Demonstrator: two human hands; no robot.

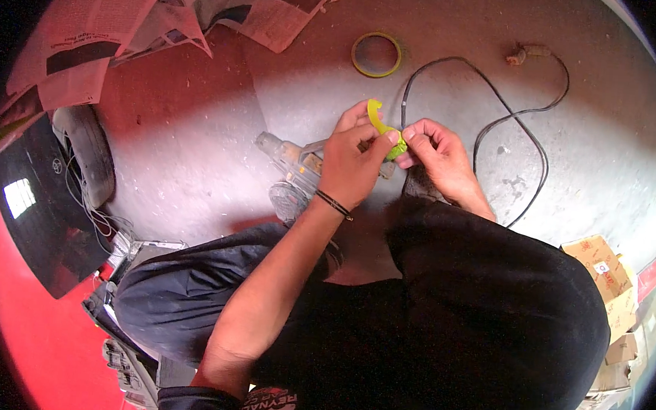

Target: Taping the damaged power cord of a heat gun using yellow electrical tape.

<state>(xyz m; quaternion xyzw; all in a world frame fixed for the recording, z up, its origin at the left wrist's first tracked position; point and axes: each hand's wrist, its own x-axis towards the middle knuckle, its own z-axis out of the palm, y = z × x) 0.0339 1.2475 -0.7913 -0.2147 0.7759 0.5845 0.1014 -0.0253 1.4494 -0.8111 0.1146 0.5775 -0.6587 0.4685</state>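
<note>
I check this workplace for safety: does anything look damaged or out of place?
Yes: the yellow-green strip pinched by the left hand and right hand is crumpled at one end, though smooth at the other. The long black cord looks untidy, crossing itself on the grey floor.

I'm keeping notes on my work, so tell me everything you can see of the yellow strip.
The strip is narrow, bright yellow and smooth, and looks like thin plastic or tape. Its upper end stands free and curls over; lower down it leads to a crumpled, greener bunch. It is held up above the floor, the left hand pinching it and the right hand gripping the bunch's right side. Fingers hide some of it.
</note>
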